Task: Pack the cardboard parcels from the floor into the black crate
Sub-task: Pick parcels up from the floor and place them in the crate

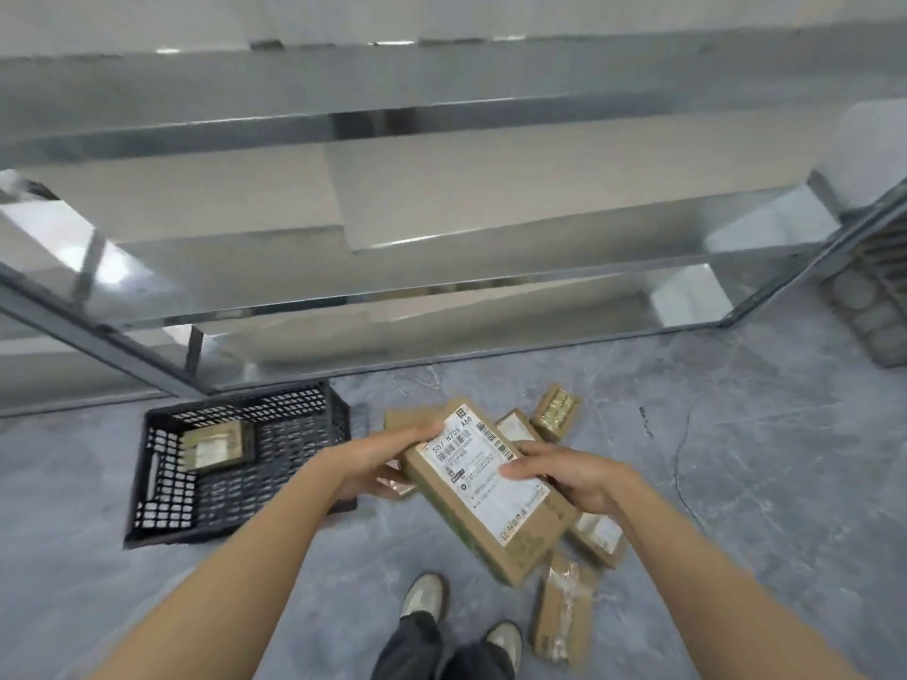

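Currently holding one flat labelled parcel [483,488] in the air, above the heap on the floor [736,458]. My left hand [383,458] is clamping its far left corner, thumb on top; my right hand [569,476] is gripping the right long edge, fingers curled over the label. Both are closed on it.

The black crate [235,458] is sitting on the floor to my left, with one small parcel [216,446] already lying in its far left corner. For a good placement I am judging it best to swing the box left, keep it level, and lower it flat beside that parcel so the remaining floor of the crate stays usable.

Several parcels [564,620] are waiting loose near my shoes [427,593]. Those directly under the held box are mostly hidden, so I am not counting them. Label print is blurring beyond the top line. The metal shelving [441,213] behind is smeared.
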